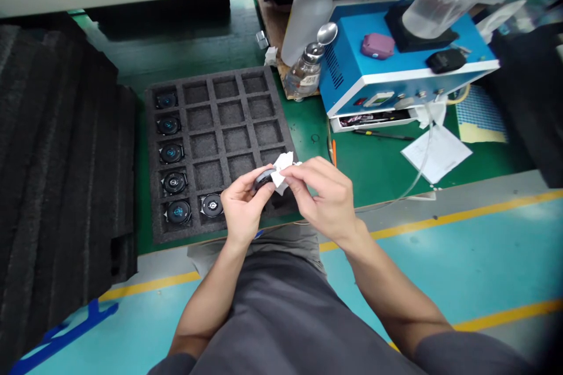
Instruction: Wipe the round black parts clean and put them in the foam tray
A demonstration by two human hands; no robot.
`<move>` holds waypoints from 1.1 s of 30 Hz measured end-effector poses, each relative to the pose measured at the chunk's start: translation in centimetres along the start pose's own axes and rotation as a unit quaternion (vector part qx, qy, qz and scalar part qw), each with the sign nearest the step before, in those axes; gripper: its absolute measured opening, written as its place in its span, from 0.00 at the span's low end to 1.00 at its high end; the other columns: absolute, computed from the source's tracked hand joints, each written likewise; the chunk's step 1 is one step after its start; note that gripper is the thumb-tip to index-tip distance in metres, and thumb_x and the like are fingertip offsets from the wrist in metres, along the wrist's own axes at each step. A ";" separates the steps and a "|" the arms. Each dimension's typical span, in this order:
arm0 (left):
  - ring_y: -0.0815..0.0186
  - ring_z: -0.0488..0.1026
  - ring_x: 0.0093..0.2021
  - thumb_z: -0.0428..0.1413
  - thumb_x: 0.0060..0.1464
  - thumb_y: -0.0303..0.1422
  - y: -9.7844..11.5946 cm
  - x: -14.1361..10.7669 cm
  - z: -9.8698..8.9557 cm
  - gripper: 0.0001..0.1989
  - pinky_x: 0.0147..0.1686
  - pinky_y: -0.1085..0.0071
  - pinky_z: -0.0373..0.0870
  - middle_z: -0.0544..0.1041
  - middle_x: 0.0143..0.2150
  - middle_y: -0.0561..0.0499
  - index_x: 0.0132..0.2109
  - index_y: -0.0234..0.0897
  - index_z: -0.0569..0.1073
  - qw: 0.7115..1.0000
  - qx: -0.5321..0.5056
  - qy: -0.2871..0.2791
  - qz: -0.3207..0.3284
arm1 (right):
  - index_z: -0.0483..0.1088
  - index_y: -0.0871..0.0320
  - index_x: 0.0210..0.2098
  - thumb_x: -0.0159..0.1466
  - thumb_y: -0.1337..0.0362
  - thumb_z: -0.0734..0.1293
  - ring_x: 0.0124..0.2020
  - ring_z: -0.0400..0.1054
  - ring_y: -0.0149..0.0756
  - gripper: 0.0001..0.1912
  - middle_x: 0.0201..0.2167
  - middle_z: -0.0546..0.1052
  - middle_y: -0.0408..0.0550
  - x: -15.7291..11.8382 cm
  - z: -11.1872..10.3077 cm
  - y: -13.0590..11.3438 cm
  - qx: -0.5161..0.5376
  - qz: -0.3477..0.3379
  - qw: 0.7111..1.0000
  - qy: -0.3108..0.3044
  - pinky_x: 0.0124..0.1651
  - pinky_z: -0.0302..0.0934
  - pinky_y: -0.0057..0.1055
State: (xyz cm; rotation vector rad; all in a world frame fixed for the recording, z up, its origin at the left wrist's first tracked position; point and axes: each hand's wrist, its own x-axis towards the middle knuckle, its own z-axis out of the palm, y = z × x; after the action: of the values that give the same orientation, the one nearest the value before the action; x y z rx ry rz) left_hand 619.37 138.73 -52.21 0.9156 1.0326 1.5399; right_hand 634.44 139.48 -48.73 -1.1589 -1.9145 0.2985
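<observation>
Between thumb and fingers, my left hand point(243, 205) grips a dark round watch case point(264, 179) over the near edge of a foam tray point(202, 143). My right hand point(323, 193) pinches a crumpled white tissue point(281, 171) against the watch case's right side. Part of the case is hidden by fingers and tissue. In the tray's left column sit several round watch faces point(177, 211), one per compartment. Another watch face point(212, 205) lies in the second column's nearest compartment, just left of my left hand.
Stacked black foam trays point(61, 158) rise at the left. On the right stands a blue machine point(352, 70), with a glass pump bottle point(303, 73) and a white plastic bottle point(308, 17) beside it. A black pen point(382, 135) and white paper point(435, 154) lie in front.
</observation>
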 end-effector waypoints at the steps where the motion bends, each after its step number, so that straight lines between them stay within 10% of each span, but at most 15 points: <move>1: 0.61 0.82 0.48 0.69 0.50 0.29 0.0 0.0 0.0 0.14 0.53 0.64 0.78 0.85 0.47 0.48 0.46 0.43 0.84 1.000 0.010 0.001 0.003 | 0.77 0.53 0.42 0.70 0.67 0.64 0.34 0.69 0.38 0.10 0.31 0.78 0.47 0.0 0.0 0.1 -0.007 -0.005 1.000 -0.002 0.38 0.64 0.36; 33: 0.63 0.82 0.48 0.68 0.52 0.28 -0.1 -0.4 0.0 0.14 0.53 0.68 0.77 0.85 0.47 0.48 0.47 0.41 0.84 0.999 0.029 0.000 0.023 | 0.76 0.55 0.41 0.69 0.71 0.65 0.34 0.67 0.37 0.08 0.32 0.79 0.47 0.1 -0.4 0.8 -0.068 -0.084 0.994 0.004 0.38 0.60 0.37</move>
State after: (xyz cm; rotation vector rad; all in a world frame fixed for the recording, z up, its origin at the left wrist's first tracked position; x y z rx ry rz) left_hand 619.46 138.35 -52.31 0.9861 1.0676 1.5549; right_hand 635.24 139.90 -48.87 -1.0757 -2.0352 0.0741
